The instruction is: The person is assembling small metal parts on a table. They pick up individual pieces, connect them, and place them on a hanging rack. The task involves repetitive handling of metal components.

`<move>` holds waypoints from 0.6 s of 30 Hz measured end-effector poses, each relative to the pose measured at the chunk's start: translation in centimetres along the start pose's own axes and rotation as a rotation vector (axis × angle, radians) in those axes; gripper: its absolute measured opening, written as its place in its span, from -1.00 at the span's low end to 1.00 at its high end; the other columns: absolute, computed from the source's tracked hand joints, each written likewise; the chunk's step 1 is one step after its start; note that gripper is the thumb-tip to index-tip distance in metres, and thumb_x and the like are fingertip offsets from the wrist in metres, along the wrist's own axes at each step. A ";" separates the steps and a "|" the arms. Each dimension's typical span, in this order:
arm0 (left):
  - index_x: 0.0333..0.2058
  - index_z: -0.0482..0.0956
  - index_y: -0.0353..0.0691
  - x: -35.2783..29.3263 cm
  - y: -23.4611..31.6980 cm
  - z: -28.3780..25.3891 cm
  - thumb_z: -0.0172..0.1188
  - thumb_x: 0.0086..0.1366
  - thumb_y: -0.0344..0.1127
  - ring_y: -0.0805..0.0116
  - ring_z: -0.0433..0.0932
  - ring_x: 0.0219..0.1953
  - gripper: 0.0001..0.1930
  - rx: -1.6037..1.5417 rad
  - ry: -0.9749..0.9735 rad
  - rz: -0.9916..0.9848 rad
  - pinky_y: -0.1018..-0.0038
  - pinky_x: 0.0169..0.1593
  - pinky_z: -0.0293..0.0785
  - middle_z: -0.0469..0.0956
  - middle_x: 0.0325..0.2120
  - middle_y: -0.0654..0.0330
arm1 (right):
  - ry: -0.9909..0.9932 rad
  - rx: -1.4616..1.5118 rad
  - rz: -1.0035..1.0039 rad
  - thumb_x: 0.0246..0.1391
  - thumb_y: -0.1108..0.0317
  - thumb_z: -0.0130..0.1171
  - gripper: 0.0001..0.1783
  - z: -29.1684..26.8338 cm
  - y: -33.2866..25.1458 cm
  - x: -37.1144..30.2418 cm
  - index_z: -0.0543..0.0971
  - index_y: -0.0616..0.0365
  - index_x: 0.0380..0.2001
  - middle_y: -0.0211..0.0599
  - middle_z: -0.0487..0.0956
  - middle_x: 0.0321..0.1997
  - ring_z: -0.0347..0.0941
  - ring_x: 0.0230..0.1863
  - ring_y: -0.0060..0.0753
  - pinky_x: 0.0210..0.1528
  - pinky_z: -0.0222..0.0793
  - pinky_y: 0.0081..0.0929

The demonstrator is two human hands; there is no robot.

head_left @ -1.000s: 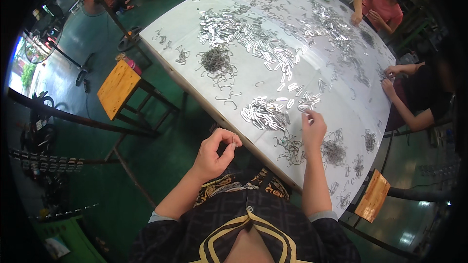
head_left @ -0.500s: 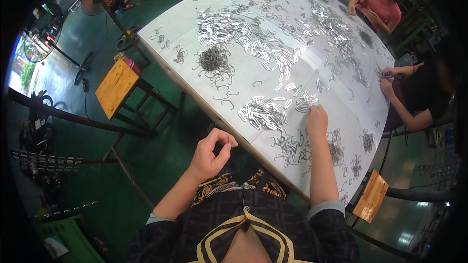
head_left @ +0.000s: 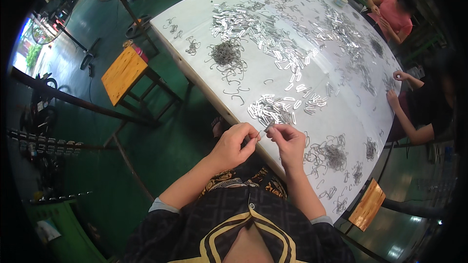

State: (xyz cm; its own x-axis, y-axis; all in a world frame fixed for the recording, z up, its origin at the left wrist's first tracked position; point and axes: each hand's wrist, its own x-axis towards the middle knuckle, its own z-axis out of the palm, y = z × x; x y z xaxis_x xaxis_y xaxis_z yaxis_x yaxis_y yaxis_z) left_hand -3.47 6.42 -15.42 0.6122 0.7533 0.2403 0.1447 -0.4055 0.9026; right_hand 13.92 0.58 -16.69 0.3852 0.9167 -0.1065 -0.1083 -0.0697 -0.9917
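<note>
Two hands meet just off the near edge of the white table [head_left: 195, 34], and we start on the left. Our left hand [head_left: 234, 143] is curled, its fingertips pinched together on what looks like a small wire hook, too small to tell for sure. Touching it, the small flat metal clip [head_left: 267, 127] sits pinched in the fingertips of our right hand [head_left: 288, 142]. Because both parts hang over the green floor [head_left: 161, 156] and not the table, we judge a slip would drop them out of reach. Further right, the tangled heap of wire hooks [head_left: 334, 153] lies near our right wrist; a careless sweep could snag it.
</note>
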 end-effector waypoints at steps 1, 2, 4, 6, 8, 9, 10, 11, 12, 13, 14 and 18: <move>-0.32 0.48 -0.29 0.1 -0.4 0.3 0.14 0.15 -0.49 0.25 0.55 -0.36 -0.90 0.034 0.030 0.059 0.45 -0.26 0.45 0.54 -0.42 0.14 | -0.008 -0.032 -0.027 0.06 0.45 0.26 -0.85 0.4 0.1 -0.1 0.64 0.34 -0.35 -0.28 0.65 -0.40 0.56 -0.38 -0.54 -0.28 0.44 -0.63; -0.34 0.46 -0.28 0.1 -0.3 0.3 0.14 0.14 -0.49 0.19 0.53 -0.37 -0.90 0.039 0.028 0.051 0.40 -0.26 0.43 0.51 -0.44 0.12 | -0.015 -0.063 -0.053 0.05 0.45 0.26 -0.86 0.7 0.2 -0.2 0.64 0.33 -0.35 -0.28 0.65 -0.39 0.56 -0.37 -0.56 -0.27 0.44 -0.63; -0.38 0.41 -0.28 0.1 0.2 0.1 0.14 0.11 -0.48 0.07 0.48 -0.39 -0.90 0.047 0.021 0.033 0.29 -0.26 0.39 0.47 -0.48 0.09 | -0.037 -0.097 -0.074 0.04 0.45 0.27 -0.87 1.1 0.2 -0.4 0.65 0.30 -0.36 -0.28 0.65 -0.39 0.55 -0.37 -0.57 -0.26 0.44 -0.62; -0.38 0.41 -0.28 0.0 0.0 0.0 0.15 0.11 -0.47 0.05 0.47 -0.40 -0.89 0.067 0.030 0.020 0.27 -0.28 0.38 0.46 -0.49 0.08 | -0.066 -0.100 -0.067 0.04 0.45 0.27 -0.88 1.3 0.0 -0.6 0.66 0.29 -0.36 -0.28 0.65 -0.38 0.54 -0.37 -0.58 -0.25 0.44 -0.61; -0.39 0.40 -0.28 -0.1 -0.1 -0.1 0.15 0.10 -0.47 0.04 0.47 -0.41 -0.89 0.080 0.033 0.015 0.26 -0.29 0.38 0.46 -0.50 0.07 | -0.059 -0.142 -0.092 0.03 0.46 0.27 -0.88 1.5 -0.2 -0.7 0.65 0.29 -0.36 -0.28 0.64 -0.39 0.54 -0.38 -0.57 -0.25 0.43 -0.61; -0.39 0.40 -0.28 -0.1 -0.2 -0.1 0.15 0.10 -0.47 0.04 0.46 -0.41 -0.89 0.083 0.032 0.016 0.26 -0.29 0.38 0.46 -0.50 0.06 | -0.055 -0.163 -0.104 0.03 0.47 0.26 -0.88 1.5 -0.3 -0.8 0.65 0.30 -0.36 -0.29 0.64 -0.39 0.54 -0.38 -0.57 -0.26 0.42 -0.61; -0.39 0.40 -0.28 -0.2 -0.4 -0.1 0.15 0.10 -0.47 0.04 0.46 -0.42 -0.89 0.085 0.030 0.017 0.26 -0.29 0.38 0.45 -0.51 0.06 | -0.054 -0.181 -0.125 0.03 0.47 0.26 -0.88 1.6 -0.5 -0.9 0.65 0.30 -0.36 -0.28 0.63 -0.40 0.53 -0.38 -0.56 -0.26 0.42 -0.61; -0.37 0.42 -0.27 -0.4 -0.8 0.0 0.16 0.11 -0.46 0.08 0.48 -0.42 -0.88 0.098 0.027 0.025 0.30 -0.32 0.39 0.47 -0.49 0.09 | -0.054 -0.199 -0.146 0.02 0.47 0.26 -0.88 1.8 -0.7 -1.0 0.65 0.31 -0.37 -0.28 0.63 -0.40 0.53 -0.38 -0.55 -0.26 0.41 -0.60; -0.36 0.44 -0.26 -0.5 -1.2 0.0 0.17 0.11 -0.45 0.13 0.49 -0.42 -0.88 0.109 0.023 0.033 0.34 -0.34 0.40 0.49 -0.47 0.11 | -0.052 -0.218 -0.167 0.02 0.48 0.25 -0.89 1.9 -0.8 -1.1 0.64 0.31 -0.37 -0.28 0.62 -0.41 0.53 -0.37 -0.54 -0.26 0.41 -0.60; -0.34 0.46 -0.26 -0.6 -1.5 0.0 0.18 0.11 -0.45 0.18 0.50 -0.42 -0.87 0.120 0.019 0.041 0.38 -0.36 0.41 0.51 -0.45 0.14 | -0.051 -0.222 -0.173 0.02 0.48 0.25 -0.89 2.0 -0.7 -1.2 0.64 0.31 -0.37 -0.27 0.61 -0.41 0.53 -0.37 -0.54 -0.27 0.40 -0.59; -0.34 0.47 -0.26 -0.7 -1.6 0.0 0.19 0.12 -0.44 0.19 0.51 -0.41 -0.87 0.115 0.007 0.028 0.38 -0.35 0.41 0.52 -0.45 0.14 | -0.050 -0.226 -0.179 0.02 0.49 0.24 -0.89 2.0 -0.6 -1.2 0.64 0.31 -0.37 -0.27 0.61 -0.41 0.53 -0.37 -0.53 -0.27 0.40 -0.59; -0.34 0.50 -0.28 -0.3 -1.3 -1.2 0.21 0.13 -0.44 0.14 0.54 -0.38 -0.88 0.042 -0.097 -0.004 0.35 -0.30 0.43 0.54 -0.45 0.08 | -0.036 -0.244 -0.215 0.03 0.50 0.23 -0.91 2.2 -0.5 -1.3 0.62 0.31 -0.37 -0.27 0.59 -0.44 0.51 -0.39 -0.52 -0.28 0.38 -0.58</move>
State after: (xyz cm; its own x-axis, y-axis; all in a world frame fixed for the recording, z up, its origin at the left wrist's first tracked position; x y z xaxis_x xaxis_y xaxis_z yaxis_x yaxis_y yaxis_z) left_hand -4.81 7.31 -16.23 0.6834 0.7023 0.1994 0.1786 -0.4256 0.8871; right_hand 11.45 0.28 -15.94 0.3422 0.9337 0.1054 0.1961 0.0388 -0.9798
